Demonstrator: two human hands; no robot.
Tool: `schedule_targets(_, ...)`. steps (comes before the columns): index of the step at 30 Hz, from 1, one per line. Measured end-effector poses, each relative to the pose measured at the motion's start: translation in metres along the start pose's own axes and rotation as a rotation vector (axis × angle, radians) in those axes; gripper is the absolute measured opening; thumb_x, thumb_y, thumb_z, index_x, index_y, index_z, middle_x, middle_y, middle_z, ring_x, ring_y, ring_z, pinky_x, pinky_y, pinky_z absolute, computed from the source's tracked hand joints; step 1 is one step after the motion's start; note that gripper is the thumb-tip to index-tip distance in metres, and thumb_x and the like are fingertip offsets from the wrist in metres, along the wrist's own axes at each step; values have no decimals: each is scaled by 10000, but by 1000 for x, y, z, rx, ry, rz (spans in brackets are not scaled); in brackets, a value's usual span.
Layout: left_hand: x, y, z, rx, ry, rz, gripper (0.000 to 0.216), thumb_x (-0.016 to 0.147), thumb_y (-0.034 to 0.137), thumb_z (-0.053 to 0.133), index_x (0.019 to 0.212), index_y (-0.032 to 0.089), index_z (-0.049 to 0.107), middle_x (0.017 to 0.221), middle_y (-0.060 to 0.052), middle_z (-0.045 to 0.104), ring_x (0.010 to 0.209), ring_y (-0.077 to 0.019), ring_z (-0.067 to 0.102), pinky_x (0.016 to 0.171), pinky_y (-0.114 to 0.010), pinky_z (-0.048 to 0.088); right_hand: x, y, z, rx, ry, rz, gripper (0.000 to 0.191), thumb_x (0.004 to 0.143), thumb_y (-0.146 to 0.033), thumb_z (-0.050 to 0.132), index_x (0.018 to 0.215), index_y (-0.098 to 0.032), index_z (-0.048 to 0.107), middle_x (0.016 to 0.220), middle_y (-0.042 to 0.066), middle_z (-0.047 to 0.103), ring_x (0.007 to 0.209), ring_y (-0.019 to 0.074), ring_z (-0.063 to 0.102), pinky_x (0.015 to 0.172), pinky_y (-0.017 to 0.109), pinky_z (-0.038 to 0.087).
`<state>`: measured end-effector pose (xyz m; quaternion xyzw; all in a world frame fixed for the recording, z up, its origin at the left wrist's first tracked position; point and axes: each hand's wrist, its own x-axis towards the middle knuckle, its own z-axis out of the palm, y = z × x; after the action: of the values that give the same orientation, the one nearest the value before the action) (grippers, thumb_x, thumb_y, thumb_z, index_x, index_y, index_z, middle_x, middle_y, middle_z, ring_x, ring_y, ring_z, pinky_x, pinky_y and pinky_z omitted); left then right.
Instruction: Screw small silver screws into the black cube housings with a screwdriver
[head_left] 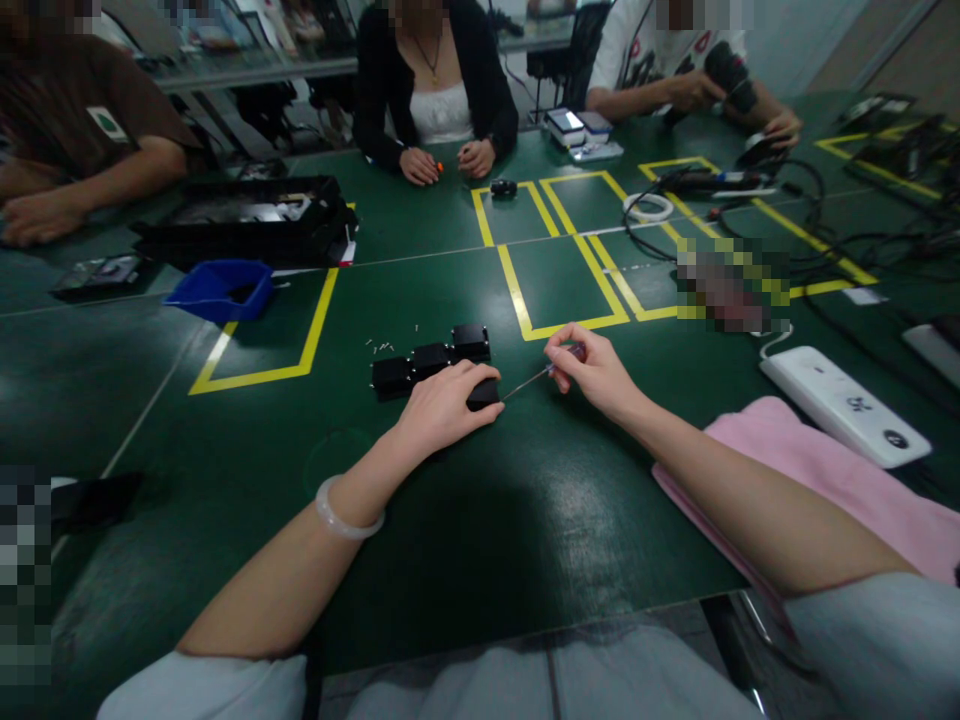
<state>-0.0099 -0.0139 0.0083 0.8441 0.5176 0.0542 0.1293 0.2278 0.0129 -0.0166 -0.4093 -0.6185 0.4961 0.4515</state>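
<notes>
Mid-frame, the left hand [442,405] grasps a black block [484,395] between thumb and fingers; the right hand [592,368] pinches a screwdriver [550,369]. Upper left, a sleeve patch [107,124] is unreadable.

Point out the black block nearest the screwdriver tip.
The black block held by the left hand; the other three blocks stand in a row, farther from the screwdriver.

The green counter [457,560] is marked out with yellow tape [320,320]. On it lie three black blocks [430,359] in a slanting row, tiny pale pieces [385,346] just behind them, a blue bin [196,289] to the left and, to the right, a white power strip [844,402] beside a pink cloth [772,440].
</notes>
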Motion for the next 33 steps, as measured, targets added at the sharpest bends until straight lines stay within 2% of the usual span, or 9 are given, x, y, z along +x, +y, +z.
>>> schedule_targets(10, 0, 1, -1, 5, -11, -5, 430, 924, 509, 551, 1292, 288, 583, 1240, -27, 640, 1080, -262, 640, 768, -354, 526, -3, -2, 0, -75, -20, -42, 237, 924, -436, 619, 877, -225, 522, 486, -90, 492, 418, 95, 448, 464, 248, 328)
schedule_targets(17, 1, 1, -1, 4, -7, -2, 426, 924, 510, 553, 1286, 285, 584, 1242, -27, 638, 1092, -261, 635, 778, -356, 524, -3, -6, -1, -98, -70, -78, 151, 920, -322, 600, 970, -223, 498, 602, -76, 550, 481, 93, 513, 517, 249, 398)
schedule_targets(22, 1, -1, 2, 7, 4, 9, 423, 924, 517, 557, 1282, 293, 579, 1231, -24, 638, 1089, -257, 633, 772, -351, 518, -3, -2, -1, -73, -64, -87, 169, 940, -361, 589, 931, -216, 504, 540, -93, 506, 440, 84, 482, 470, 236, 364)
schedule_targets(27, 1, -2, 3, 7, 13, 13, 427, 923, 525, 559, 1280, 293, 578, 1218, -28, 640, 1075, -254, 635, 769, -344, 511, -2, -2, -2, -62, -74, -94, 130, 922, -290, 593, 976, -216, 501, 569, -92, 539, 465, 86, 512, 496, 238, 392)
schedule_targets(33, 1, -1, 1, 5, -1, 8, 431, 927, 521, 553, 1288, 288, 577, 1217, -34, 641, 1068, -255, 636, 738, -329, 501, -1, -1, -2, -15, -66, -70, 180, 937, -370, 592, 900, -213, 513, 527, -95, 514, 428, 78, 475, 464, 239, 371)
